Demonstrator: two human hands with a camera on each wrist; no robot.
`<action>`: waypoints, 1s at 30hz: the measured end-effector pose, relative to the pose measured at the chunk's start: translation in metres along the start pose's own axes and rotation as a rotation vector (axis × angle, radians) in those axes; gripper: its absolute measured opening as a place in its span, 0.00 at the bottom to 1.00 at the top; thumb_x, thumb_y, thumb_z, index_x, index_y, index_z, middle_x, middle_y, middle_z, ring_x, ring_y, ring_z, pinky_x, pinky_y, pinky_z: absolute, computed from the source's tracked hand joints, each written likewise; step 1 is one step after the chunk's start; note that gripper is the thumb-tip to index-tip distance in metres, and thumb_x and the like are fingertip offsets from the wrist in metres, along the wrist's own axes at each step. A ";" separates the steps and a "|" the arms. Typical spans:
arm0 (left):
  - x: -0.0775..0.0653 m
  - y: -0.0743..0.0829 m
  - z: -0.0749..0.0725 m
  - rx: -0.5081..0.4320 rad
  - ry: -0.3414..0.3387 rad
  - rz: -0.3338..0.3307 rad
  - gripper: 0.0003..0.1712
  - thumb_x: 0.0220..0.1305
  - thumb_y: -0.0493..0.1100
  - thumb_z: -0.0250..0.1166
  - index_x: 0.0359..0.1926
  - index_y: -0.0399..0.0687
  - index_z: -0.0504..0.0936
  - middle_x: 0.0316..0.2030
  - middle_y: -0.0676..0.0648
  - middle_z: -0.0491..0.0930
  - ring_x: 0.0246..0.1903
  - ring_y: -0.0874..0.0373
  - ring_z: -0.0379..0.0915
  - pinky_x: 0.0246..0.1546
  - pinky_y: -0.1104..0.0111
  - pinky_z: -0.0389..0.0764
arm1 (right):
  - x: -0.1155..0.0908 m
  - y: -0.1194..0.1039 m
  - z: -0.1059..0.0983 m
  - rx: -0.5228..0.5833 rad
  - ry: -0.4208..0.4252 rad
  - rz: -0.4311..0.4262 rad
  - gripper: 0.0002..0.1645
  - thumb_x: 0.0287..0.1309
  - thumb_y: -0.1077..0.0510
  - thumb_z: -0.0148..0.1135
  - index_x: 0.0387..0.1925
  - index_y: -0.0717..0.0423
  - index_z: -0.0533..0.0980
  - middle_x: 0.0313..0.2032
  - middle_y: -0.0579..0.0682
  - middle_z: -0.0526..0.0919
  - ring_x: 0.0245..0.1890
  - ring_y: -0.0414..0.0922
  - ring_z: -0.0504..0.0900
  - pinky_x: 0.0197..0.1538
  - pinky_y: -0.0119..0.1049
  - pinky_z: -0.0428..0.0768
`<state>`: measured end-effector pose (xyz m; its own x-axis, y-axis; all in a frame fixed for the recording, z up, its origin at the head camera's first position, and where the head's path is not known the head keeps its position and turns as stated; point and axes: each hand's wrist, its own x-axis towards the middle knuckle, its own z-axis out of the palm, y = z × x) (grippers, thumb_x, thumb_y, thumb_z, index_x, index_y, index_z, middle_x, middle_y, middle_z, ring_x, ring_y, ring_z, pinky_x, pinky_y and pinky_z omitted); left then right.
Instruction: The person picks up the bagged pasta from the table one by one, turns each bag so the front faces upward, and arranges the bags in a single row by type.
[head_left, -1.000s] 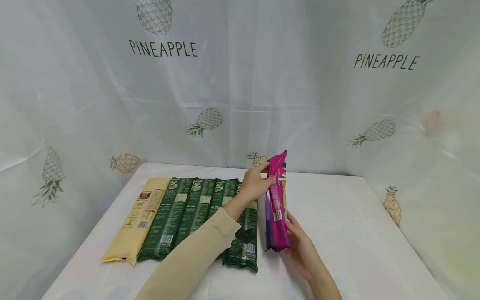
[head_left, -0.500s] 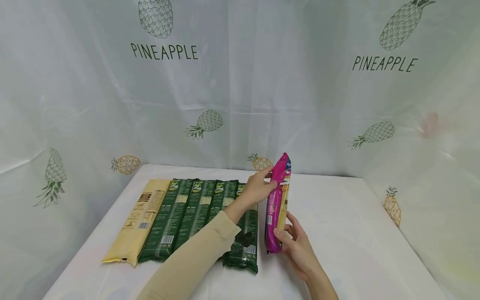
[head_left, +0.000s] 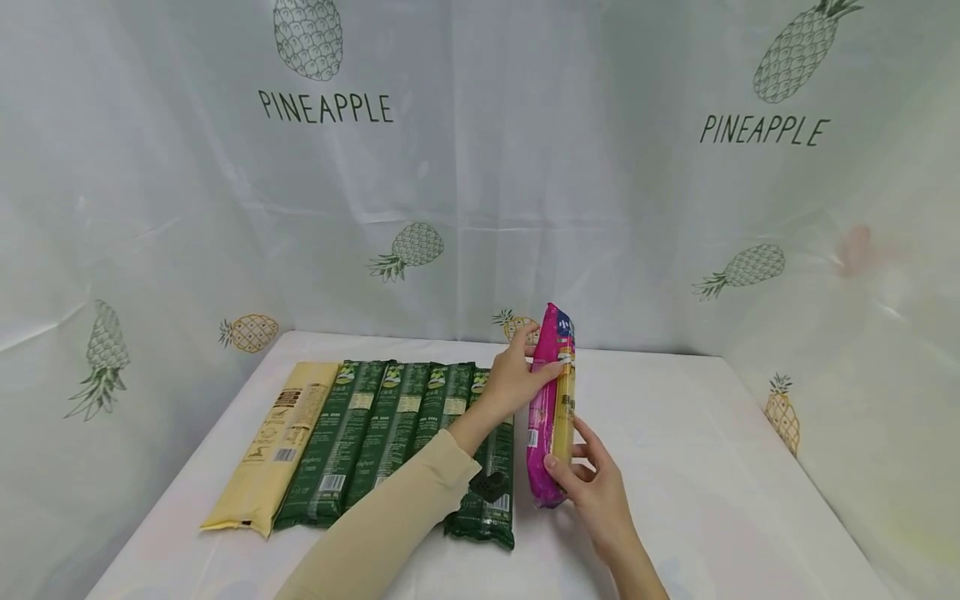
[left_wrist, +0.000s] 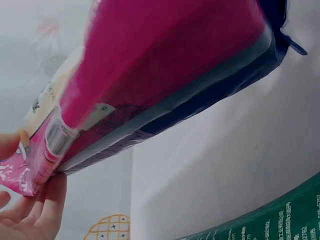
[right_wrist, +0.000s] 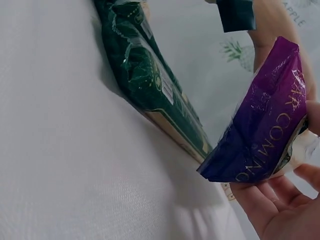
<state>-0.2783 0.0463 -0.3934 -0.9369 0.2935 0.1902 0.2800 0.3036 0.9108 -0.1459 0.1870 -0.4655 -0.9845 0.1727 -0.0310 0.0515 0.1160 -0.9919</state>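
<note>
A long magenta-and-blue plastic packet (head_left: 542, 417) with a yellow strip down one side stands tilted over the table, right of the green packets. My left hand (head_left: 513, 377) pinches its upper part, thumb in front and fingers behind. My right hand (head_left: 602, 493) grips the lower right edge, thumb on the front. In the left wrist view the packet (left_wrist: 165, 55) fills the upper half, its far end between the left fingers (left_wrist: 52, 202). Gold letters run along the purple-blue end of the packet (right_wrist: 265, 120) in the right wrist view, with the right fingers (right_wrist: 260, 200) beneath it.
Several green packets (head_left: 318, 467) lie side by side on the white table (head_left: 697, 467), left of the hands. A pale yellow packet (head_left: 270, 446) lies at the row's left end. My left sleeve (head_left: 397, 508) crosses over the row. A pineapple-print curtain (head_left: 585, 167) hangs behind.
The magenta packet has turned so its yellow side shows more toward the head camera. My right thumb has come round to its front. The row of packets stays put.
</note>
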 end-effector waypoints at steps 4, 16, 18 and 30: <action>0.001 -0.001 0.002 0.014 0.023 -0.002 0.50 0.69 0.56 0.73 0.83 0.59 0.56 0.61 0.41 0.79 0.45 0.51 0.85 0.39 0.60 0.89 | 0.000 -0.002 0.000 -0.070 0.025 -0.028 0.51 0.63 0.50 0.78 0.81 0.43 0.63 0.52 0.57 0.74 0.43 0.46 0.82 0.37 0.32 0.83; 0.001 -0.008 0.006 0.070 0.015 -0.007 0.54 0.68 0.59 0.73 0.85 0.58 0.52 0.60 0.38 0.82 0.50 0.47 0.85 0.42 0.54 0.89 | 0.001 0.005 0.000 -0.305 0.112 -0.173 0.51 0.59 0.47 0.81 0.79 0.47 0.67 0.46 0.55 0.82 0.39 0.46 0.80 0.33 0.33 0.82; 0.002 -0.009 0.006 0.068 0.025 -0.004 0.54 0.68 0.56 0.74 0.85 0.57 0.53 0.58 0.39 0.82 0.48 0.48 0.85 0.42 0.54 0.88 | 0.000 0.005 0.000 -0.333 0.130 -0.192 0.51 0.58 0.48 0.82 0.79 0.48 0.67 0.45 0.55 0.83 0.38 0.46 0.81 0.32 0.33 0.82; 0.004 -0.007 0.002 -0.063 0.064 -0.056 0.46 0.73 0.42 0.69 0.84 0.61 0.55 0.64 0.38 0.79 0.50 0.45 0.85 0.40 0.53 0.89 | 0.000 0.001 -0.002 -0.163 0.000 -0.034 0.48 0.67 0.39 0.72 0.82 0.33 0.61 0.58 0.58 0.75 0.53 0.52 0.81 0.45 0.39 0.84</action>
<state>-0.2831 0.0472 -0.3997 -0.9626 0.2187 0.1596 0.2152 0.2598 0.9414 -0.1459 0.1891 -0.4658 -0.9862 0.1657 0.0027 0.0442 0.2786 -0.9594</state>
